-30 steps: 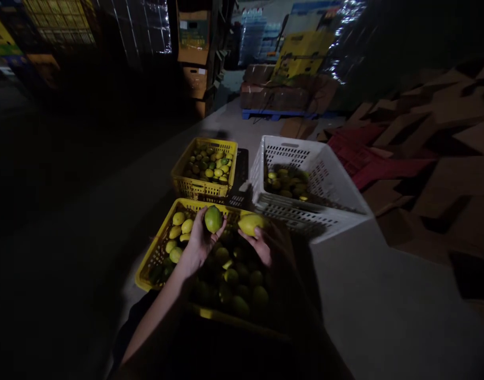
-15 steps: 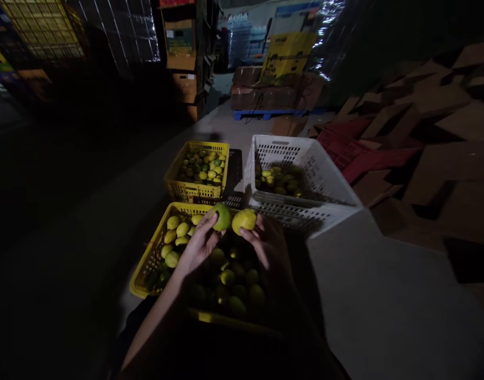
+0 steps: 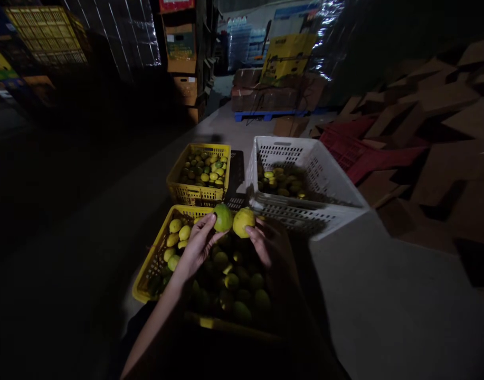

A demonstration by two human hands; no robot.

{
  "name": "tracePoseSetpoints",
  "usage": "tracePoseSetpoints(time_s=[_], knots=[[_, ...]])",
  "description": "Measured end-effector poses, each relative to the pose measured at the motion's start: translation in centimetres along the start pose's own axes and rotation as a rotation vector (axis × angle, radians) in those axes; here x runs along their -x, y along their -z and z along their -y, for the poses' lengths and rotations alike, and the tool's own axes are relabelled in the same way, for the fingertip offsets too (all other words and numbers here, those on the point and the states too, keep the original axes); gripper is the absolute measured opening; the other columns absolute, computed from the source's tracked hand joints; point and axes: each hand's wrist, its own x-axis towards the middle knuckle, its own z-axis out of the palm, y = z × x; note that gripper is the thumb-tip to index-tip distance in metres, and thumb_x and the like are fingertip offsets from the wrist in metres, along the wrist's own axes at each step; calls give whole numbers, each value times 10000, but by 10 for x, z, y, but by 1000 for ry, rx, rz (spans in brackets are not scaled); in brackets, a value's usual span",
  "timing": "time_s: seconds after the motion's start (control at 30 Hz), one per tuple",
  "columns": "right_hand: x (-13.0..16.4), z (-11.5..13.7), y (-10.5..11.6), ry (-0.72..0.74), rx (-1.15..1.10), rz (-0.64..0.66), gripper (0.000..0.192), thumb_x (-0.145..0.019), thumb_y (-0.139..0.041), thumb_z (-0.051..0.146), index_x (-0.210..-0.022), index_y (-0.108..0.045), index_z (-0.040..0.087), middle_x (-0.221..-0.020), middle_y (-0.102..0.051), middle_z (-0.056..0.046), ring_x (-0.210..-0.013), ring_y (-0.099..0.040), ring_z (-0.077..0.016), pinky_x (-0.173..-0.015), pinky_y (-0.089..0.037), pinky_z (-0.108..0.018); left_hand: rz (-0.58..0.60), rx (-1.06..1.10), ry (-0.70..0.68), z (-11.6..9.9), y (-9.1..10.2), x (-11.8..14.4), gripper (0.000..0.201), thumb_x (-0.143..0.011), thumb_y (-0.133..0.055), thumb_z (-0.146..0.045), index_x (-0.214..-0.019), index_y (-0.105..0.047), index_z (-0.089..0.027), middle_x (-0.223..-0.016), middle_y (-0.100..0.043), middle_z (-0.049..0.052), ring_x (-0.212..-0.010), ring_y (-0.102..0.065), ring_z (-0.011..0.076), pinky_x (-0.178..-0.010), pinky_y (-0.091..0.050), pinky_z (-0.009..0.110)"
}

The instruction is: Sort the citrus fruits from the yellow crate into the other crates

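Scene: a dim warehouse floor seen from the person's head, looking down at 3 crates of fruit.
Left hand (image 3: 197, 247): raised over the near crate, its grip clamped on a round green citrus fruit (image 3: 222, 217) held at the fingertips.
Right hand (image 3: 267, 244): raised beside the left, partly in shadow, its grip clamped on a round yellow citrus fruit (image 3: 244, 222).
The 2 fruits: side by side, touching or nearly so, I could not tell which; they hung above the far edge of the near crate.
Near crate: a yellow perforated plastic crate (image 3: 154, 259) sat directly below both hands, holding many yellow and green fruits; its right half lay in deep shadow.
Far left crate: a smaller yellow perforated plastic crate (image 3: 186, 194) stood just beyond the near one, partly filled with mixed green and yellow fruits.
Far right crate: a tall white perforated plastic crate (image 3: 324, 174) stood to the right of the far yellow one, with a low layer of fruits at its bottom.
Floor: grey concrete floor (image 3: 384, 295) carried all 3 crates.
Right side: flattened brown cardboard sheets (image 3: 443, 132) were heaped well apart from the crates.
Background: a blue wooden pallet (image 3: 265, 113) bore brown boxes, far behind.
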Motion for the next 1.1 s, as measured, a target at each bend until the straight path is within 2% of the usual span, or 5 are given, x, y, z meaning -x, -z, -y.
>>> tracePoseSetpoints(time_s=[0.3,0.47,0.57,0.73,1.1], knots=[[9,23,-5,71,32,55,287,-673,-792,370,-936,-722,278,-1005,-758,-36,-1023,-683,-289,-921,-541,-455,28,-73,-36,2,11,-8,59,-822,-691,-120,-832,-731,-163,-818,-748,25,-765,-721,168,-594,-589,200],[13,26,-6,110,-12,90,304,-675,-786,338,-970,-723,296,-1034,-754,-16,-1047,-675,-277,-946,-522,-461,33,18,-31,-4,14,-3,360,-634,-814,-37,-956,-741,-181,-899,-767,34,-890,-738,238,-655,-611,236],[14,24,-3,96,-29,98,369,-632,-813,341,-984,-713,293,-1063,-750,-19,-1072,-667,-294,-935,-527,-494,94,20,-52,-8,16,1,421,-569,-855,-52,-956,-748,-178,-942,-771,52,-948,-728,260,-738,-616,267],[13,20,0,97,-101,65,419,-566,-865,316,-954,-710,291,-1056,-752,-16,-1058,-674,-301,-944,-523,-516,160,4,-18,-13,16,4,470,-556,-848,-39,-996,-750,-173,-996,-767,82,-1002,-715,268,-802,-608,294],[14,15,3,85,-67,70,480,-560,-878,340,-1006,-704,304,-1118,-738,-38,-1138,-642,-327,-946,-521,-544,116,31,21,-15,19,4,453,-570,-831,-15,-987,-750,-173,-1029,-760,82,-1018,-710,258,-807,-597,267]])
